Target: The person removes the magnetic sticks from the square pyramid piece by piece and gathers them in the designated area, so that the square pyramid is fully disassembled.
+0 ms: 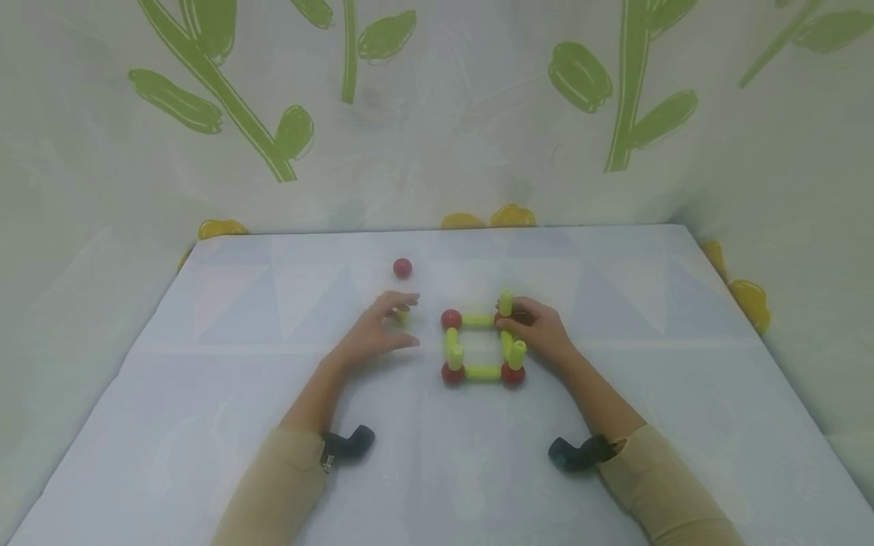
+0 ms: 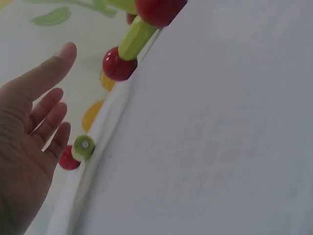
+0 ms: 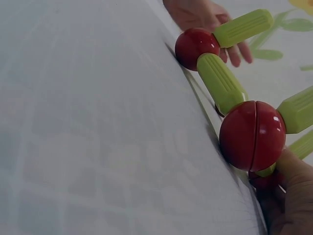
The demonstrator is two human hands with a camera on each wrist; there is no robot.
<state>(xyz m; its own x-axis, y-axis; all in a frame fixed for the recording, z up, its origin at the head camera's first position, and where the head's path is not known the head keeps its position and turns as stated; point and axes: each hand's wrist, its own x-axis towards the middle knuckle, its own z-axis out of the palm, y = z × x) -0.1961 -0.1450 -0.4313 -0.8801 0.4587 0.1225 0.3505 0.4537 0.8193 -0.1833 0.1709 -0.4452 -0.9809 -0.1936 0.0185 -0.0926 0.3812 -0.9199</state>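
Note:
A square frame of red balls and yellow-green rods lies on the table. Short rods stand upright on both near corner balls and on the far right one; the far left ball has none. My right hand pinches the far right red ball, just below its upright rod, and partly covers that ball. To the left of the frame, my left hand holds nothing, with thumb and fingers spread apart. A loose yellow-green rod shows beyond its fingers, partly hidden in the head view.
A loose red ball lies farther back on the white table, behind my left hand. A wall with painted green leaves rises at the table's back edge. Dark wrist straps sit at both sleeves.

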